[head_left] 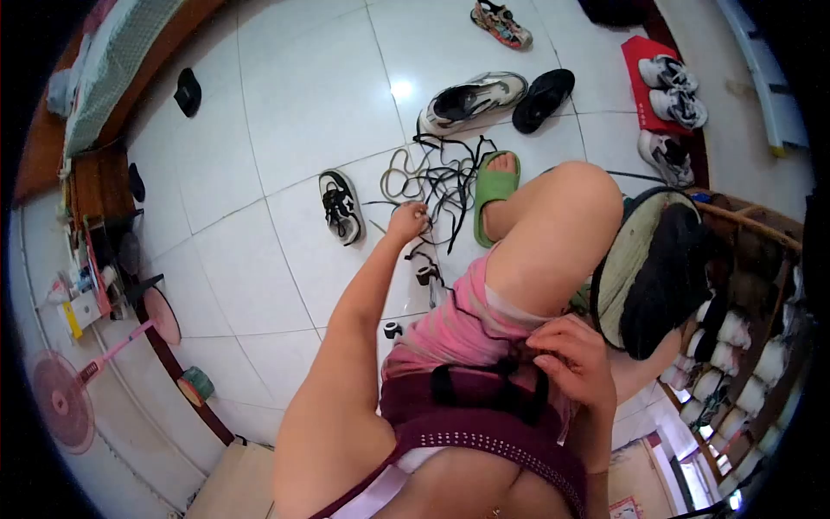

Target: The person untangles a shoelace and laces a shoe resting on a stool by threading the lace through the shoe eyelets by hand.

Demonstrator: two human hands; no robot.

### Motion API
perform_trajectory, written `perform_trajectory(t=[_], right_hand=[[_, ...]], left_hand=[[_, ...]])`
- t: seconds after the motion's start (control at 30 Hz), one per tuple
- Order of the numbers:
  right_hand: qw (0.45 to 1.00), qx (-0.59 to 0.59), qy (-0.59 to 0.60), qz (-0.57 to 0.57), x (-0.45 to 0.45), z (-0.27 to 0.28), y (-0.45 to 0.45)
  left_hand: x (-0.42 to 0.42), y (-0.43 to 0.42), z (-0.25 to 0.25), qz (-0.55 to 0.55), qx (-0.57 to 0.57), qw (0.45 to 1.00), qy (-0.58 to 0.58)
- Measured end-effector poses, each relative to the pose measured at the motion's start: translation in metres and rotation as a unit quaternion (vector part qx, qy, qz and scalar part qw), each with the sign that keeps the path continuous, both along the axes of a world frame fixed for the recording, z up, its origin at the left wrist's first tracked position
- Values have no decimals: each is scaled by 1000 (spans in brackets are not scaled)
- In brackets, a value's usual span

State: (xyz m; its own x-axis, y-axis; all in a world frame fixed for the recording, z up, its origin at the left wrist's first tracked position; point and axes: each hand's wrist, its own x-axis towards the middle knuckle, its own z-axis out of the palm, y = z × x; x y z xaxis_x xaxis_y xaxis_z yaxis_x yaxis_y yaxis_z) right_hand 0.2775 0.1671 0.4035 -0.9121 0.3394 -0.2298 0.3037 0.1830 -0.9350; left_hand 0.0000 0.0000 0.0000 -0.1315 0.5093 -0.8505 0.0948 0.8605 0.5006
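Open tile (303, 242) lies left of the sneaker (341, 208); laces (446, 183) obstruct its right.

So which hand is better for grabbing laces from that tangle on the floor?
Probably the left hand: it's reaching down right beside the tangled laces. The right hand is up by the pink clothing, farther from them.

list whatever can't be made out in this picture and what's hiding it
Head view: whether the left hand grips anything; its fingertips are too small against the tangled laces.
Head view: what, if anything, the right hand holds; its curled fingers blend into the dark material in the lap.
Head view: the dark thing, cut off by the top edge.
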Motion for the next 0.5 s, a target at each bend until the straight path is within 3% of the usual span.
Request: perform_trajectory(t=[0.07, 0.1, 0.17, 0.33, 0.5], right_hand=[[998, 44, -35, 6, 5, 1, -3], [998, 24, -51, 7, -12, -13, 5], [997, 13, -71, -11, -9, -15, 8], [994, -1, -103, -46, -14, -21, 15], [993, 10, -112, -47, -21, -19, 14]], left_hand=[[19, 12, -13, 54, 60, 965, 248], [15, 12, -27, 50, 40, 970, 233], [28, 29, -24, -79, 64, 912, 398], [21, 74, -31, -41, -15, 942, 334], [17, 69, -28, -61, -5, 920, 388]])
